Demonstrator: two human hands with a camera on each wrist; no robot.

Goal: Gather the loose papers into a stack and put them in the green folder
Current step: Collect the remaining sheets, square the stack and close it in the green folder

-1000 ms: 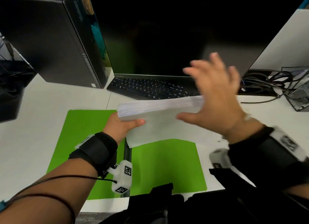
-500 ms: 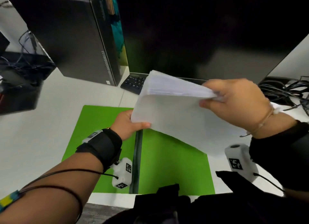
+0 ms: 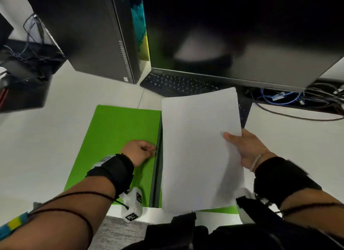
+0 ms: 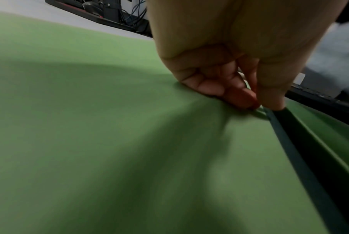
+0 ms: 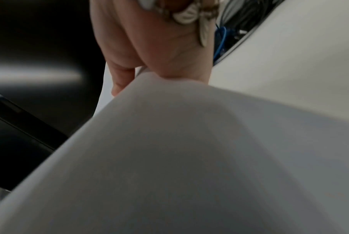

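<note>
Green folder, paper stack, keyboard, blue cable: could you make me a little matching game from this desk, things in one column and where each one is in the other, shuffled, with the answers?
Things:
1. green folder
2. paper stack
3. keyboard
4. blue cable

Places or states:
A. under the monitor's lower edge, behind the papers
B. held at its right edge by the right hand
C. in the wire tangle at far right
D. lying open on the desk, the left hand at its dark spine

Pairs: 1-D, 2-B, 3-A, 4-C
</note>
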